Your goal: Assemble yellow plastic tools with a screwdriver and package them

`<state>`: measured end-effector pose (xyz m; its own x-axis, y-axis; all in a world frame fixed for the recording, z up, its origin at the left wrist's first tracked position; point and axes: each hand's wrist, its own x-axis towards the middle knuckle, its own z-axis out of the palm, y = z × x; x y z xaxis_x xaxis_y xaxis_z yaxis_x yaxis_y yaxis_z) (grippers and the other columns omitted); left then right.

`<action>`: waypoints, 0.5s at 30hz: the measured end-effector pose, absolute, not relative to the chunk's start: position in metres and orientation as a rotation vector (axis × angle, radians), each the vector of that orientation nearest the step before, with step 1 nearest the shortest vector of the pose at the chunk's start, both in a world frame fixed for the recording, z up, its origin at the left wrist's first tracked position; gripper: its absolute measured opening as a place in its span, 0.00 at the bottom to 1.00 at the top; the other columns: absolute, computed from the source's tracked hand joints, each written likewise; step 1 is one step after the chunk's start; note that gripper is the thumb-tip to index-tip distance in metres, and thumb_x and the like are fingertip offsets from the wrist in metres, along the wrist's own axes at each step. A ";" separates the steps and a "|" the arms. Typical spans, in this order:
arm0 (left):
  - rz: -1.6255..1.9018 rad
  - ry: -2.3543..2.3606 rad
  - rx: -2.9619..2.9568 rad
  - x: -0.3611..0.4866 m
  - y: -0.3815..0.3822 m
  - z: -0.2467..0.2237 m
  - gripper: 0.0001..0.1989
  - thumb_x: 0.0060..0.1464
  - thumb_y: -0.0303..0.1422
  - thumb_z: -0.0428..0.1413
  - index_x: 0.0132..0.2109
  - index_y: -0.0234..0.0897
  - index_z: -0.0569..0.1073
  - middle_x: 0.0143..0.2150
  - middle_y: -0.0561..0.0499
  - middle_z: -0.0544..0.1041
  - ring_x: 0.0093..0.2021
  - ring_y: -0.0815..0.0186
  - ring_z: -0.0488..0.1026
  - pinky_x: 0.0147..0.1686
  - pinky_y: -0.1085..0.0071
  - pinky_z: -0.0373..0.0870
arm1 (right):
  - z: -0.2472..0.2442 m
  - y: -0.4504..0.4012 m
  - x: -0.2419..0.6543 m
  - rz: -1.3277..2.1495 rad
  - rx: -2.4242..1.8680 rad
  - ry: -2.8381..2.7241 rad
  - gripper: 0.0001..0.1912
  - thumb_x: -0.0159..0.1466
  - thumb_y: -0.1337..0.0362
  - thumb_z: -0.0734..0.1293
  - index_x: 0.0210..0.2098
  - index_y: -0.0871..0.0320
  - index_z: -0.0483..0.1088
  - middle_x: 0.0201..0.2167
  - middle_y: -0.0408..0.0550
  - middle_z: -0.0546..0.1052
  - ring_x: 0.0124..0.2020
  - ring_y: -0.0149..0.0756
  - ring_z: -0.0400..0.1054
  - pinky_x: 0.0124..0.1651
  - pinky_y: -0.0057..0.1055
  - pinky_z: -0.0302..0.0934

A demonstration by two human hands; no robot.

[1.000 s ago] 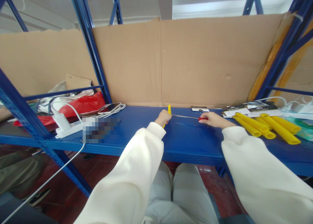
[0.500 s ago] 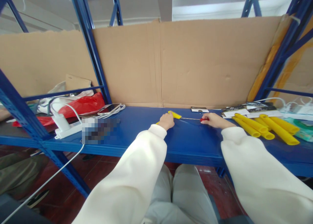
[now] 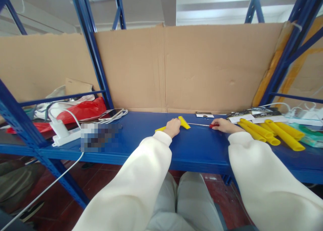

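Observation:
My left hand (image 3: 173,127) is closed around a yellow tool (image 3: 184,122) with a wide head, whose handle end shows behind the wrist. In my right hand (image 3: 222,125) is the red handle of a screwdriver (image 3: 199,124), held between closed fingers. The thin metal shaft points left, and its tip meets the head of the yellow tool. Both hands are low over the blue shelf (image 3: 196,143).
Several yellow tubes (image 3: 285,135) lie at the right beside black-and-white packets (image 3: 267,116). A small card (image 3: 205,114) rests near the cardboard wall (image 3: 214,69). At the left are a phone (image 3: 111,114), a power strip (image 3: 65,136) and a red bag (image 3: 83,110).
The yellow tool's head has turned and now shows more of its width. My right hand and the screwdriver have shifted slightly right. The camera view has moved a little.

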<state>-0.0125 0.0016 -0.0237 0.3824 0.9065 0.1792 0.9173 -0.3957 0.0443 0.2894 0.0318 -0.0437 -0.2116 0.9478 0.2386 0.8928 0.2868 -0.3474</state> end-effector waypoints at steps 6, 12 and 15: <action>-0.245 -1.717 -2.535 -0.013 0.000 -0.022 0.18 0.63 0.23 0.50 0.58 0.27 0.72 0.60 0.32 0.73 0.59 0.53 0.73 0.56 0.65 0.70 | -0.041 0.031 0.289 0.221 -1.610 -2.129 0.05 0.58 0.63 0.69 0.32 0.55 0.79 0.35 0.52 0.84 0.37 0.46 0.79 0.45 0.39 0.72; -0.223 -1.695 -2.489 -0.013 0.001 -0.023 0.17 0.64 0.25 0.49 0.57 0.28 0.72 0.59 0.35 0.74 0.59 0.56 0.73 0.56 0.66 0.71 | -0.040 0.038 0.287 0.046 -1.761 -2.042 0.13 0.62 0.68 0.64 0.39 0.58 0.81 0.41 0.51 0.84 0.43 0.43 0.78 0.51 0.34 0.70; -0.221 -1.685 -2.479 -0.013 0.002 -0.024 0.16 0.64 0.25 0.50 0.56 0.29 0.73 0.58 0.36 0.75 0.58 0.56 0.74 0.55 0.67 0.71 | -0.037 0.043 0.285 0.003 -1.801 -2.009 0.15 0.62 0.70 0.63 0.41 0.58 0.82 0.43 0.51 0.84 0.46 0.43 0.78 0.53 0.33 0.68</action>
